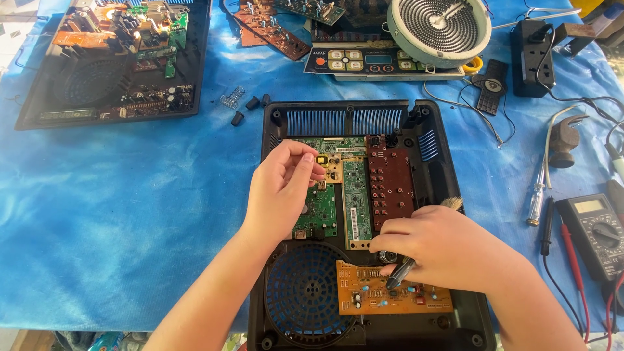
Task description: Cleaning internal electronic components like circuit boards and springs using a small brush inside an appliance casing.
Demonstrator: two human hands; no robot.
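Right hand: my right hand (448,250) is closed around a small brush with a dark handle and pale bristles (453,203); the handle tip pokes out below my fingers, over the orange rectangular circuit board (370,296).
Left hand: my left hand (279,192) has its fingertips pinched together at a small yellow part (320,160) on the green circuit board (322,211); I cannot tell whether they actually hold it.
Boards: the green circuit board lies beside the brown perforated board (390,179), both inside the black plastic appliance casing (448,149).
Fan: the round blue-black fan grille (302,296) sits just left of the orange board.
Surroundings: the casing rests on a blue tablecloth (130,208); a black multimeter (598,234) lies well to the right.
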